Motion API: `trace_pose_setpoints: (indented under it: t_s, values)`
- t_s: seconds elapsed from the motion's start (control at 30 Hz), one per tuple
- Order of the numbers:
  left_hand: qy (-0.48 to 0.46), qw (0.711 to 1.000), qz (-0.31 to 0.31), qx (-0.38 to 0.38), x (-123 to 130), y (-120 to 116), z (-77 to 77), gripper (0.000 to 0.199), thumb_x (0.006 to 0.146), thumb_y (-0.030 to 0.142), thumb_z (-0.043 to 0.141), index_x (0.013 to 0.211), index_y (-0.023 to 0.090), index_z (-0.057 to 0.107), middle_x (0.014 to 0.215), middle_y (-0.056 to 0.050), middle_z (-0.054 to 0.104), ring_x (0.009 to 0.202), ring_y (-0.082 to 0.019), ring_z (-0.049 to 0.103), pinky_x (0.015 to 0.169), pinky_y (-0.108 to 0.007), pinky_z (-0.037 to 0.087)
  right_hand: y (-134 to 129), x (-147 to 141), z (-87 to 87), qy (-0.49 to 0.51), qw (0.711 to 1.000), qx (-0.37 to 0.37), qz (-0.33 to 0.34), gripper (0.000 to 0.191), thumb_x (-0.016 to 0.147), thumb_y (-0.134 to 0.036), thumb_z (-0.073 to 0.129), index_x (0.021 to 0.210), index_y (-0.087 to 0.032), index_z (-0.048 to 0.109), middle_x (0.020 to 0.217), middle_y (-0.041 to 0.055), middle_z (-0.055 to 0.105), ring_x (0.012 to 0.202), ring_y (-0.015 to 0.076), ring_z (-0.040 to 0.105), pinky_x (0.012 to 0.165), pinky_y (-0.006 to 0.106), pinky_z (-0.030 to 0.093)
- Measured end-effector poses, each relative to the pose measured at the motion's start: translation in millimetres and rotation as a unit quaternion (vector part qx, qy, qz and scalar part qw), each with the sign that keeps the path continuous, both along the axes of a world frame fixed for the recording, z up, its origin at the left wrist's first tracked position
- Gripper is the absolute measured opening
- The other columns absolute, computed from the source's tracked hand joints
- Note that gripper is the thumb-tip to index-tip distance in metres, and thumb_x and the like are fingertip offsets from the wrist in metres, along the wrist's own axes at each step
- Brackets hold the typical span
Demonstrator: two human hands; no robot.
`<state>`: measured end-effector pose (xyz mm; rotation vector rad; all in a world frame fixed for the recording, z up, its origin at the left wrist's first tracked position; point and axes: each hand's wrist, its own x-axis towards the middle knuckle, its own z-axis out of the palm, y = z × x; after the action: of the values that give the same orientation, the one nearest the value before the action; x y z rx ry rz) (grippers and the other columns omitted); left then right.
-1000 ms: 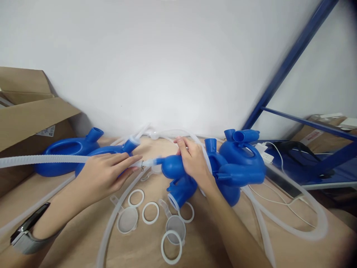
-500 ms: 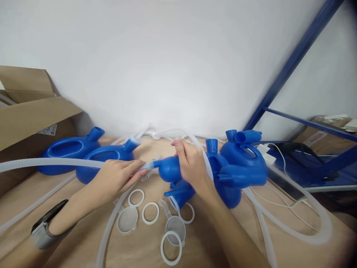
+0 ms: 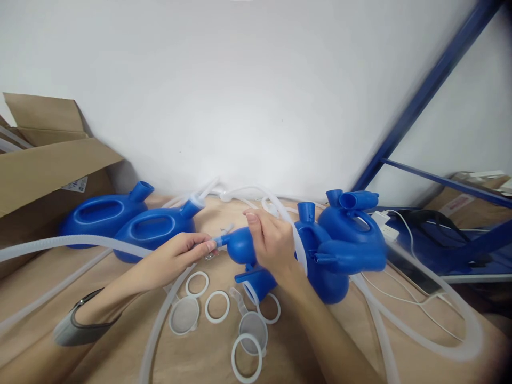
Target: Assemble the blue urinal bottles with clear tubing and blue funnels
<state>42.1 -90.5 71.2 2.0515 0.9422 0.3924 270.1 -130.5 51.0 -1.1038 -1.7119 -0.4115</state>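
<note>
My right hand is wrapped round a blue plastic piece with a rounded body and a narrow spout pointing left. With thumb and fingers, my left hand pinches the clear end of a translucent hose at that spout; the end sits over the spout's tip. The hose runs under my left wrist to the left edge. Just below my right hand lies another blue spouted piece. White rings and translucent round caps lie in front of the hands.
Blue handled bottles stand at left, more blue bottles at right. A cardboard box is at far left. Further hoses curl over the brown table. A blue metal frame, power strip and cables are at right.
My left hand has moved slightly right, bringing the hose end further onto the blue piece's spout. Its wrist has turned a little. My right hand keeps its hold.
</note>
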Motion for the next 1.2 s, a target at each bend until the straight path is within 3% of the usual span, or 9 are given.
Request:
trace_pose_setpoints:
  t_s: [0.1,0.27,0.4,0.5,0.63,0.8,0.9,1.07,1.2]
  values:
    - [-0.027,1.0,-0.014,-0.007,-2,3,1.7,0.062,0.099,0.073,0.046,0.085,0.016,0.065,0.07,0.002,0.046,0.064,-0.013,0.039,0.058,-0.024,0.034,-5,3,8.5,0.006,0.999,-0.028,0.019,0.039,0.113,-0.034,0.04,0.104,-0.019,0.074,0.096,0.0093,0.081,0.088,0.0229,0.076,0.075,0.033,0.056]
    - [-0.073,0.997,0.016,0.025,-22,11,17.1,0.056,0.099,0.069,0.051,0.093,0.017,0.07,0.068,0.002,0.046,0.06,-0.012,0.038,0.052,-0.023,0.031,-9,17,23.1,0.041,0.985,-0.127,0.114,0.032,0.104,-0.043,0.059,0.125,-0.022,0.069,0.116,0.0082,0.077,0.106,0.0251,0.074,0.091,0.037,0.057]
    - [-0.08,0.996,0.033,0.039,-35,12,27.0,0.057,0.099,0.07,0.05,0.083,0.017,0.065,0.064,0.003,0.039,0.055,-0.01,0.032,0.047,-0.022,0.027,1,15,16.9,0.195,0.948,-0.172,0.182,0.049,0.092,-0.045,0.073,0.135,-0.025,0.062,0.119,0.0056,0.076,0.11,0.0253,0.072,0.097,0.039,0.056]
    - [-0.058,0.997,0.009,0.057,-36,10,24.0,0.054,0.102,0.067,0.047,0.093,0.018,0.068,0.067,0.002,0.045,0.06,-0.012,0.04,0.053,-0.022,0.035,4,3,11.8,0.339,0.91,-0.163,0.175,0.03,0.092,-0.043,0.072,0.116,-0.024,0.068,0.099,0.0023,0.077,0.094,0.0224,0.074,0.086,0.036,0.059]
    - [-0.044,0.996,0.025,0.073,-28,5,12.7,0.052,0.102,0.067,0.049,0.105,0.019,0.068,0.086,-0.002,0.059,0.079,-0.016,0.053,0.073,-0.025,0.047,-5,-5,18.0,0.29,0.946,-0.067,0.13,0.012,0.088,-0.031,0.074,0.083,-0.023,0.066,0.084,0.0009,0.072,0.083,0.0207,0.071,0.081,0.036,0.058]
    - [-0.106,0.992,0.005,-0.073,-20,-1,10.5,0.062,0.097,0.077,0.046,0.082,0.018,0.054,0.069,0.004,0.04,0.061,-0.011,0.035,0.055,-0.023,0.034,-19,0,29.1,0.186,0.967,0.037,0.169,0.014,0.082,-0.018,0.075,0.086,-0.024,0.064,0.085,0.0015,0.071,0.081,0.0215,0.072,0.077,0.038,0.06]
    - [-0.136,0.977,0.003,-0.165,-20,-6,12.8,0.066,0.089,0.082,0.056,0.075,0.018,0.05,0.063,0.005,0.037,0.055,-0.009,0.026,0.049,-0.022,0.024,-22,3,32.0,0.12,0.972,0.067,0.191,0.016,0.081,-0.017,0.075,0.087,-0.025,0.064,0.087,0.0028,0.074,0.08,0.0222,0.073,0.074,0.04,0.062]
    - [-0.193,0.912,-0.061,-0.357,-19,-19,15.4,0.063,0.086,0.076,0.067,0.071,0.018,0.049,0.051,0.009,0.03,0.043,-0.005,0.019,0.04,-0.021,0.011,-21,4,35.5,0.101,0.952,0.136,0.254,0.011,0.081,-0.025,0.074,0.088,-0.027,0.066,0.083,0.0043,0.076,0.071,0.0232,0.074,0.064,0.041,0.064]
    - [-0.221,0.857,-0.103,-0.453,-14,-27,14.9,0.063,0.087,0.074,0.069,0.067,0.02,0.043,0.043,0.01,0.026,0.037,-0.005,0.017,0.035,-0.021,0.009,-23,3,39.4,0.112,0.942,0.168,0.267,0.005,0.082,-0.029,0.071,0.086,-0.028,0.068,0.075,0.0045,0.075,0.062,0.0236,0.072,0.056,0.042,0.063]
